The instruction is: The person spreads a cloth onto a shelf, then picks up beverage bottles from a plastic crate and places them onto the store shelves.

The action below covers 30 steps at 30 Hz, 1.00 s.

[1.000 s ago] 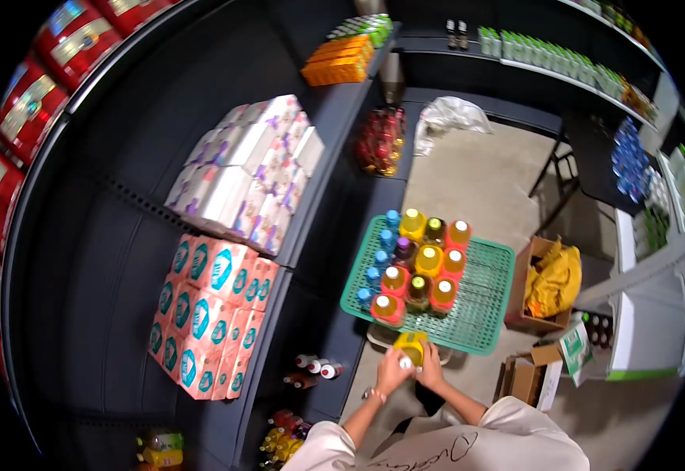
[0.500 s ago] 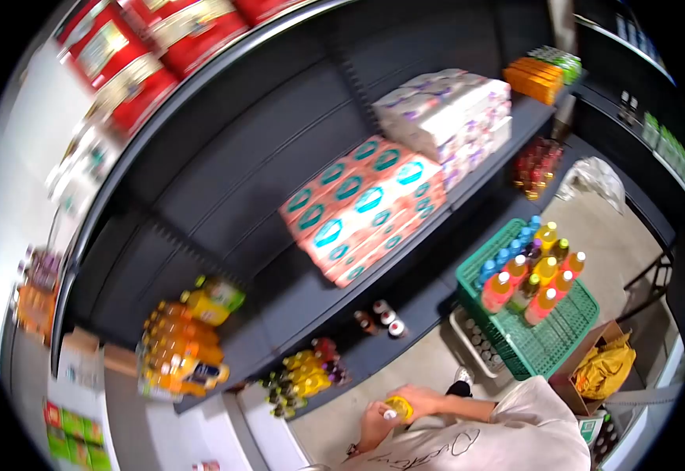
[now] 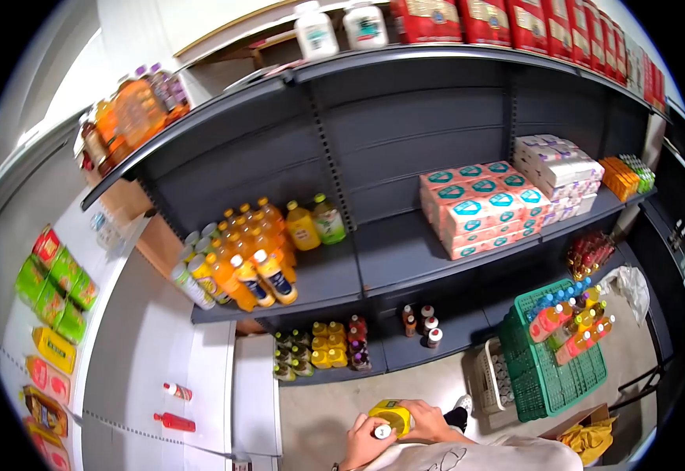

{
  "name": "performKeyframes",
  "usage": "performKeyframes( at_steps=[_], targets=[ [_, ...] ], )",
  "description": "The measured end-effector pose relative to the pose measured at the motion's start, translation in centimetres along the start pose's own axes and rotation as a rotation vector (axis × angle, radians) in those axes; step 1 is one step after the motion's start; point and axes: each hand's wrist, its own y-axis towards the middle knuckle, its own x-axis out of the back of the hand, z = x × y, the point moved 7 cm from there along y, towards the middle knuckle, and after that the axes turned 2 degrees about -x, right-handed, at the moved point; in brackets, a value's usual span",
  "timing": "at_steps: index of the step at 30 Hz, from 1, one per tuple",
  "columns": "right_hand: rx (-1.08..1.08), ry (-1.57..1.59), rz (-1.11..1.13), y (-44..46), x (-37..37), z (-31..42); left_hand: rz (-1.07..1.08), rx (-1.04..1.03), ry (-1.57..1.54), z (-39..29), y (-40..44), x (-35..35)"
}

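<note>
A yellow bottle [image 3: 392, 415] with a white cap is held low in front of my body. My left hand [image 3: 367, 442] is closed round its cap end, and my right hand [image 3: 427, 422] wraps its other side. Ahead, the lower shelf bears rows of yellow bottles [image 3: 328, 345], green-capped dark bottles and red and purple ones. On the shelf above stand orange bottles [image 3: 252, 235], with a yellow bottle [image 3: 302, 228] and a green-labelled bottle [image 3: 329, 220] beside them. To the right, a green crate [image 3: 525, 385] carries pink, yellow and blue-capped bottles.
Pink tissue packs [image 3: 484, 206] and white packs [image 3: 558, 169] are stacked on the middle shelf. A white basket [image 3: 488, 377] sits beside the green crate. At the lower right is a box with a yellow bag [image 3: 587, 439]. White shelving [image 3: 150, 345] stands on the left.
The view has swung left, from the crate to the shelves with bottles. The yellow bottle has stayed in both hands, and the crate now appears farther right.
</note>
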Motion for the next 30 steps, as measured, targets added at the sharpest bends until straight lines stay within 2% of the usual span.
performKeyframes(
  at_steps=[3,8,13,14,16,19,22,23,26,28,30],
  targets=[
    [-0.046,-0.013,0.035,0.3,-2.0,3.3,-0.105,0.007,0.008,0.8,-1.9,4.1],
    [-0.124,0.043,0.023,2.1,-2.3,6.6,-0.288,0.037,-0.183,0.2,-1.8,7.0],
    [-0.298,0.281,-0.164,4.7,-0.2,6.5,-0.306,-0.151,-0.208,-2.8,2.0,8.2],
    [-0.263,0.289,-0.237,5.6,0.5,6.9,-0.312,-0.179,-0.222,-2.9,2.6,8.4],
    [-0.347,0.466,-0.29,7.4,1.1,6.2,-0.246,-0.141,-0.32,-1.4,4.1,8.2],
    [-0.35,0.503,-0.344,10.9,2.6,5.8,-0.12,-0.097,-0.299,1.9,6.1,7.6],
    [-0.319,0.443,-0.347,15.6,3.0,4.9,0.087,0.265,-0.668,7.9,8.4,4.8],
    [-0.308,0.419,-0.346,17.3,2.7,4.3,-0.021,0.197,-0.788,7.5,9.8,5.3],
    [-0.199,0.408,-0.382,22.8,1.7,3.6,0.042,0.044,-0.411,9.0,15.0,7.6],
    [-0.232,0.418,-0.41,26.2,0.7,3.7,0.077,0.017,-0.391,10.4,17.8,8.0],
    [-0.22,0.35,-0.447,28.7,-0.7,3.0,0.137,0.154,-0.454,12.9,20.3,7.5]
  ],
)
